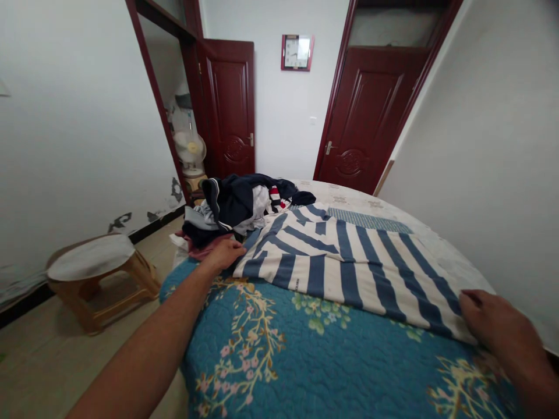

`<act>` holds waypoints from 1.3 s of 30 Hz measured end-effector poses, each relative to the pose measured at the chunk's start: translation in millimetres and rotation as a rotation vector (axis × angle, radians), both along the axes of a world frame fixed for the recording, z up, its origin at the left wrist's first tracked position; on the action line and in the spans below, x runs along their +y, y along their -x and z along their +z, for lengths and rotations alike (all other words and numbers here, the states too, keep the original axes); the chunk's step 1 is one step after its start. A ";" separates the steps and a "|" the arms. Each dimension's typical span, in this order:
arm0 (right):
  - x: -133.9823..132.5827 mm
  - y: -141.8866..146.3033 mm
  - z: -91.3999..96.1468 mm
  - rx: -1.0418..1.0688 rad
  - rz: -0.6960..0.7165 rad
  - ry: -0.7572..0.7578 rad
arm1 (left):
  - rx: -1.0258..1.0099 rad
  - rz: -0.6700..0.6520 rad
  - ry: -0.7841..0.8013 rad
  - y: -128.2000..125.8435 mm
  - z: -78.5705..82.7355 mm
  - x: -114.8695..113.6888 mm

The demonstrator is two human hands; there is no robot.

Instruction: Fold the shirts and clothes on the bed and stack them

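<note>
A blue-and-white striped shirt (349,262) lies spread across the bed, with some creases and a folded-over part towards its left end. At that left end, my left hand (226,254) is closed, its fingertips pinched on the edge of the cloth. My right hand (495,320) is closed on the shirt's near right corner, and its fingers are partly turned from view. Beneath the shirt's near edge is a teal quilted bedspread (332,366) with flower patterns.
A heap of clothes (233,201), dark, grey and pink, lies beyond my left hand. A tan stool (98,279) with a pale top stands left of the bed. Further back are a fan (190,148), two dark red doors (231,105) and a wall clock (297,52).
</note>
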State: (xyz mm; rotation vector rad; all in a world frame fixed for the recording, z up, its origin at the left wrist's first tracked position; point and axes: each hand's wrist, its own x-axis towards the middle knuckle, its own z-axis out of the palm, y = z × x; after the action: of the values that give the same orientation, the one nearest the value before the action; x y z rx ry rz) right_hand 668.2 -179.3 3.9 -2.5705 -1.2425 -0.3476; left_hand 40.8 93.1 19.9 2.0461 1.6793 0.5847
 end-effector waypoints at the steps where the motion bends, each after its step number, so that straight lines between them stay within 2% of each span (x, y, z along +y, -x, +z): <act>1: 12.7 14.7 5.3 -0.001 0.064 -0.027 | 0.013 0.021 -0.040 -1.0 -1.1 -2.2; 5: 71.7 84.0 30.2 0.039 0.354 -0.170 | 0.198 0.102 -0.277 -5.6 -4.8 -11.5; 7: 99.8 120.6 34.1 0.040 0.536 -0.202 | 0.331 0.083 -0.308 -7.5 -5.6 -14.1; 10: 131.4 167.8 18.9 0.045 0.690 -0.212 | 0.411 0.081 -0.232 -7.3 -6.8 -13.1; 13: 146.5 196.6 -10.1 0.027 0.733 -0.177 | 0.412 0.099 -0.202 -3.8 -7.8 -9.4; 17: 149.4 205.4 -34.7 -0.046 0.726 -0.112 | 0.437 0.112 -0.216 -3.2 1.0 -9.5; 21: 149.0 204.9 -36.1 -0.042 0.689 -0.112 | 0.402 0.124 -0.270 -21.7 23.1 -9.0; 24: 149.2 207.6 -32.6 -0.016 0.695 -0.115 | 0.351 0.000 -0.240 -47.4 33.2 0.4; 26: 149.2 209.0 -31.2 0.015 0.716 -0.113 | 0.375 -0.057 -0.193 -65.3 32.1 9.9; 30: 150.4 208.2 -32.8 0.058 0.743 -0.081 | 0.461 -0.090 -0.069 -88.0 17.3 27.2; 34: 154.5 204.7 -39.0 0.065 0.729 -0.091 | 0.415 -0.077 -0.035 -87.3 4.4 36.4; 39: 158.9 201.0 -43.8 0.070 0.753 -0.103 | 0.311 -0.096 -0.020 -79.6 2.3 38.6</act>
State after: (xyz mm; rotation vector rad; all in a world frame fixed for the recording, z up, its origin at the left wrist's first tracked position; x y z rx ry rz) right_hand 467.1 -20.3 -39.9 -1.8253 -1.9641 -0.1482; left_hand 120.4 131.7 22.2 2.3125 1.7324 0.2611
